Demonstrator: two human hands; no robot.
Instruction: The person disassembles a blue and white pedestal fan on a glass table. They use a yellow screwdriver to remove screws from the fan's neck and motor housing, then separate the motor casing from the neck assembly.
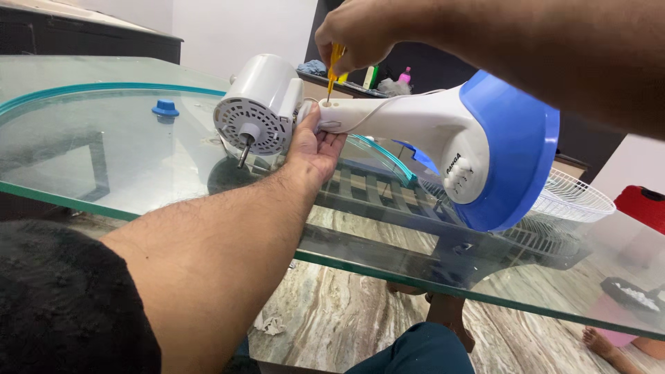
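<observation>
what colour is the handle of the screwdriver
Yellow, translucent-looking; the screwdriver pokes out below the right hand in the head view.

Screwdriver (336,64) mostly hidden in right hand (357,33); tip unseen. Wire guard (575,197) partly behind fan base (516,149).

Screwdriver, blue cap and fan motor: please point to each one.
Screwdriver (335,61), head view, on its yellow handle.
Blue cap (165,108), head view, on its top.
Fan motor (258,111), head view, on its white housing.
</observation>
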